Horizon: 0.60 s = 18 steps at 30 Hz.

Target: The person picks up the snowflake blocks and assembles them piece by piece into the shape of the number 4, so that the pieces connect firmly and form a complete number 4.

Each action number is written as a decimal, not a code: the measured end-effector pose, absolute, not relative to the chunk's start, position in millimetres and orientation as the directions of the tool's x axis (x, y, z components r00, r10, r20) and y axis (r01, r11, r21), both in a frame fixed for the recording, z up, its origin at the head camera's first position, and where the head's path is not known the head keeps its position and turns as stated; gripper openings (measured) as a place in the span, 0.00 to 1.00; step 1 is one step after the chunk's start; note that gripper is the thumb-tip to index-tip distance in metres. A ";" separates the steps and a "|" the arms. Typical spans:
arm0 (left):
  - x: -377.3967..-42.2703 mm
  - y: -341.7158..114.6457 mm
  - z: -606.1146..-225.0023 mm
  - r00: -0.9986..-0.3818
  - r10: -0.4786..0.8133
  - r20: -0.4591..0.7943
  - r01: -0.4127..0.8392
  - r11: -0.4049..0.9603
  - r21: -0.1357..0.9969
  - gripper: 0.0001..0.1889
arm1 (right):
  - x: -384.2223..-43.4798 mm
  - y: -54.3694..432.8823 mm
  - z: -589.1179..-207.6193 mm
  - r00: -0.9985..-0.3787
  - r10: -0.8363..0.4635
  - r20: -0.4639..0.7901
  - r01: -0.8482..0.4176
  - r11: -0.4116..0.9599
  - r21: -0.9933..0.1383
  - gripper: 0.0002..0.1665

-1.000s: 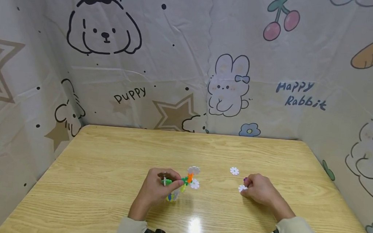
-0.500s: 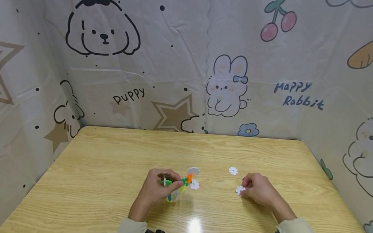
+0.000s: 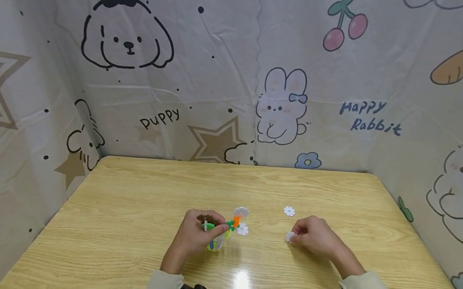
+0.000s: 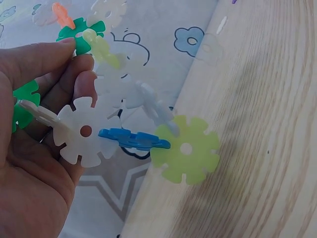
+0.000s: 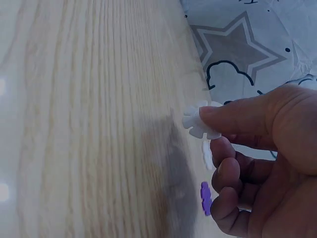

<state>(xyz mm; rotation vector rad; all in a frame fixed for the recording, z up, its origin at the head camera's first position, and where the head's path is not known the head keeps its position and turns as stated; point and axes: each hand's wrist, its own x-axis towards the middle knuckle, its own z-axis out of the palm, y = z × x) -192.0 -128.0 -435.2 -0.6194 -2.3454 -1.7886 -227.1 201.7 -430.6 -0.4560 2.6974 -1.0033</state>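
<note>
My left hand pinches a green notched plastic disc between thumb and fingers. That disc belongs to a chain of interlocking discs. An orange disc, a yellow-green disc, a blue disc and several white ones are joined in it, and part of the chain is hidden by the palm. To the right, my right hand holds a loose white notched disc by its edge between thumb and forefinger. The other fingers of this hand are curled below it.
Another white disc lies flat on the wooden table, beyond my right hand. A purple disc lies near it in the right wrist view; the hand hides it in the head view. Patterned cloth walls the table's back and sides.
My right hand has moved left with the white disc, towards the chain. The purple disc is now hidden behind that hand in the head view. My left hand stays almost still.
</note>
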 end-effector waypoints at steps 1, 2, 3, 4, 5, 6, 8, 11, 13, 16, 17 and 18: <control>-192.2 -127.7 -435.4 -0.908 0.243 0.341 0.393 0.214 0.894 0.03 | -226.7 200.0 -429.7 -0.923 -0.372 -0.097 -0.216 0.711 -0.669 0.08; -192.3 -127.4 -436.1 -0.910 0.242 0.337 0.389 0.215 0.896 0.02 | -226.2 198.2 -428.7 -0.920 -0.380 -0.095 -0.222 0.705 -0.674 0.08; -192.2 -127.2 -436.2 -0.910 0.242 0.336 0.388 0.214 0.896 0.03 | -225.9 196.5 -427.6 -0.916 -0.390 -0.090 -0.231 0.699 -0.677 0.07; -192.3 -127.1 -436.5 -0.911 0.242 0.335 0.387 0.213 0.897 0.02 | -225.5 194.6 -426.5 -0.913 -0.399 -0.085 -0.238 0.691 -0.682 0.07; -192.4 -127.1 -436.7 -0.911 0.241 0.333 0.385 0.215 0.897 0.03 | -225.2 192.8 -425.5 -0.909 -0.408 -0.083 -0.244 0.684 -0.688 0.07; -192.5 -127.0 -436.8 -0.911 0.241 0.335 0.387 0.216 0.896 0.03 | -225.0 191.0 -424.6 -0.905 -0.418 -0.077 -0.253 0.676 -0.693 0.07; -192.8 -126.9 -437.7 -0.909 0.242 0.340 0.392 0.215 0.894 0.03 | -224.2 187.3 -422.7 -0.898 -0.434 -0.069 -0.266 0.661 -0.702 0.07; -193.6 -126.6 -438.6 -0.904 0.244 0.350 0.402 0.214 0.890 0.03 | -222.4 181.6 -419.9 -0.891 -0.450 -0.056 -0.280 0.644 -0.711 0.07; -193.9 -126.4 -438.9 -0.904 0.244 0.351 0.404 0.215 0.889 0.03 | -221.5 178.0 -417.9 -0.886 -0.462 -0.045 -0.295 0.636 -0.713 0.07; -194.1 -126.2 -439.3 -0.905 0.245 0.346 0.400 0.219 0.890 0.03 | -220.0 173.2 -415.2 -0.875 -0.484 -0.023 -0.324 0.621 -0.714 0.07; -194.1 -126.1 -439.3 -0.906 0.245 0.344 0.398 0.222 0.890 0.03 | -219.6 171.8 -414.3 -0.871 -0.491 -0.015 -0.334 0.614 -0.715 0.07; -194.0 -126.0 -439.1 -0.907 0.244 0.343 0.397 0.223 0.891 0.03 | -219.2 170.5 -413.5 -0.867 -0.498 -0.006 -0.345 0.608 -0.715 0.08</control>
